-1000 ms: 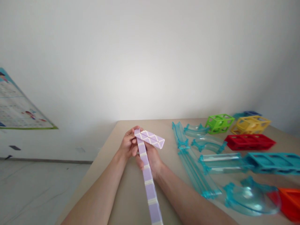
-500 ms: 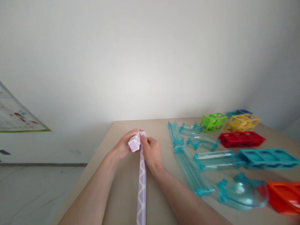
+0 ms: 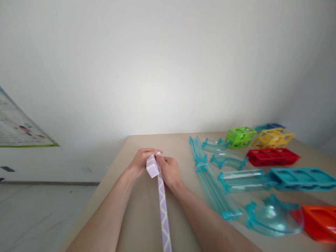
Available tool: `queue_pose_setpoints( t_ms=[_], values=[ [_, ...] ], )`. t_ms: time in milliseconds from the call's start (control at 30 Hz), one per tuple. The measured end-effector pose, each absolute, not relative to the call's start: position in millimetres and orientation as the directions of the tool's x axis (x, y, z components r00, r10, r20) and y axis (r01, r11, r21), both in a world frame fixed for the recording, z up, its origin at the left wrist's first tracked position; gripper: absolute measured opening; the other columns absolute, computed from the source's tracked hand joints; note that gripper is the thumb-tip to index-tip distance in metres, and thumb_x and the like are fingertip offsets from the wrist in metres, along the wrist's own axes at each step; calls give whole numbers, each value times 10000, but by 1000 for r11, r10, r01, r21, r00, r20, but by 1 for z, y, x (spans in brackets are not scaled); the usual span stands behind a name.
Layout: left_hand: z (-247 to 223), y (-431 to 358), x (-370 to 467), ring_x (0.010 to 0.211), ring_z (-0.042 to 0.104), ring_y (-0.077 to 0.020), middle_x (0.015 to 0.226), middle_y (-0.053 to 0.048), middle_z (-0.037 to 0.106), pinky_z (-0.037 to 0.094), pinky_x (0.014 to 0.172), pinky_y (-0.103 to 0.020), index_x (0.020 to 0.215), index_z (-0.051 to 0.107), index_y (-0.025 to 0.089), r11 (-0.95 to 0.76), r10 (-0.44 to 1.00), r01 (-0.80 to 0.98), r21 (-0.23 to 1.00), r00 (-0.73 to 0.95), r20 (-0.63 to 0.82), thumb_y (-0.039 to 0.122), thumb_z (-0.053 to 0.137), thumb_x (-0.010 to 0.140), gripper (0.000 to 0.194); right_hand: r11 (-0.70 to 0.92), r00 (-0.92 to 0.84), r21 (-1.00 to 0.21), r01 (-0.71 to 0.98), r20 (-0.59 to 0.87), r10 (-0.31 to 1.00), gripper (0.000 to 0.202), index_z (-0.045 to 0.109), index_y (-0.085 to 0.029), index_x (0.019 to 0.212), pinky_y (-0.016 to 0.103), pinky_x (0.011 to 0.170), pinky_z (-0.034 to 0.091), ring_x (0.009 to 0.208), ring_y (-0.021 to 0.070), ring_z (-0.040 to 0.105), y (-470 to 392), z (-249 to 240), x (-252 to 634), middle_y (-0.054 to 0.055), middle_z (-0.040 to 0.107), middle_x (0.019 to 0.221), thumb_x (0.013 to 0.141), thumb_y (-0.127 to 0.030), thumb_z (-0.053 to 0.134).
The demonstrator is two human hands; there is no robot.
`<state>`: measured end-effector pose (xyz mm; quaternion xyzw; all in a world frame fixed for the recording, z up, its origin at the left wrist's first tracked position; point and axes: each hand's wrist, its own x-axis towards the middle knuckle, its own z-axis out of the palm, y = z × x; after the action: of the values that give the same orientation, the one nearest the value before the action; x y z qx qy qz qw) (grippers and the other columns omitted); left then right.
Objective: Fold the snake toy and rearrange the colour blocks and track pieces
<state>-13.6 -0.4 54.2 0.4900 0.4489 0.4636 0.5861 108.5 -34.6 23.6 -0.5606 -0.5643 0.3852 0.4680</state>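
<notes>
A lilac patterned strip [image 3: 163, 210] with pale zigzag lines runs from between my hands down to the bottom edge of the view. Its upper end is folded or wound into a small block [image 3: 152, 166]. Around the far left side of this block my left hand [image 3: 141, 161] is closed, palm over it. My right hand [image 3: 168, 170] pinches the strip just right of the block, thumb pointing up at it. Part of the fingers of both hands is hidden behind the block and strip.
On the right of the beige table [image 3: 139, 217] lie transparent teal tracks [image 3: 219, 192] and curved pieces [image 3: 274, 217]. Farther right are green [image 3: 240, 137], yellow [image 3: 274, 138], red [image 3: 273, 156], teal [image 3: 301, 178] and orange [image 3: 321, 220] frame blocks. A white wall stands behind.
The block end has tilted and turned slightly downward between my hands. The strip's lower part has swung to the right. My left hand has moved a little over the top of the block.
</notes>
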Motion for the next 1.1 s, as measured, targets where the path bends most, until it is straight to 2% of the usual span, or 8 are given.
queue_pose_setpoints(
  t_ms=[333, 633, 767, 833, 900, 1000, 1100],
  values=[
    [58, -3, -13, 580, 577, -154, 674, -84, 704, 384, 548, -251, 733, 771, 100, 68, 978, -119, 991, 202, -42, 275, 772, 573, 238, 93, 106, -981, 172, 112, 988, 470, 496, -176, 502, 242, 465, 200, 500, 105, 339, -38, 30, 109, -39, 408, 478, 825, -515, 470],
    [47, 3, -17, 622, 599, -183, 705, -81, 712, 409, 586, -276, 794, 773, 115, 20, 976, -53, 998, 219, -8, 338, 771, 620, 283, -10, 76, -999, -42, -14, 997, 435, 498, -184, 516, 246, 407, 248, 404, 109, 347, -27, 14, 105, -29, 426, 431, 793, -517, 465],
    [47, 3, -16, 656, 604, -161, 775, -73, 721, 417, 606, -247, 904, 762, 120, -30, 978, -117, 993, 199, 53, 380, 756, 675, 347, 58, 86, -994, -90, 51, 995, 454, 528, -173, 578, 236, 442, 284, 452, 114, 388, -27, 15, 105, -25, 468, 491, 815, -553, 453],
    [48, 3, -14, 646, 604, -149, 787, -63, 720, 429, 609, -238, 968, 746, 128, 8, 982, -199, 980, 185, 30, 410, 742, 693, 394, 123, 133, -989, -84, 112, 985, 449, 534, -170, 597, 230, 481, 294, 505, 115, 403, -30, 18, 106, -28, 477, 533, 826, -550, 464],
    [49, 2, -12, 617, 601, -146, 754, -57, 714, 438, 594, -236, 950, 743, 122, 62, 980, -250, 966, 200, -12, 414, 754, 674, 402, 174, 186, -983, -66, 159, 970, 448, 526, -171, 600, 229, 508, 290, 546, 118, 406, -33, 21, 107, -32, 470, 553, 838, -546, 468],
    [50, 1, -10, 633, 615, -159, 737, -64, 715, 453, 606, -238, 899, 746, 108, 57, 979, -241, 969, 204, -7, 387, 770, 652, 374, 205, 214, -977, -54, 190, 958, 452, 506, -175, 597, 233, 514, 276, 560, 121, 389, -35, 21, 107, -35, 451, 554, 855, -543, 454],
    [51, 0, -11, 703, 638, -183, 799, -82, 730, 463, 644, -249, 949, 743, 105, 6, 985, -216, 976, 172, 32, 386, 763, 657, 406, 220, 192, -973, -68, 203, 960, 449, 502, -175, 607, 231, 510, 274, 557, 116, 371, -33, 19, 105, -36, 438, 564, 870, -533, 437]
  ],
)
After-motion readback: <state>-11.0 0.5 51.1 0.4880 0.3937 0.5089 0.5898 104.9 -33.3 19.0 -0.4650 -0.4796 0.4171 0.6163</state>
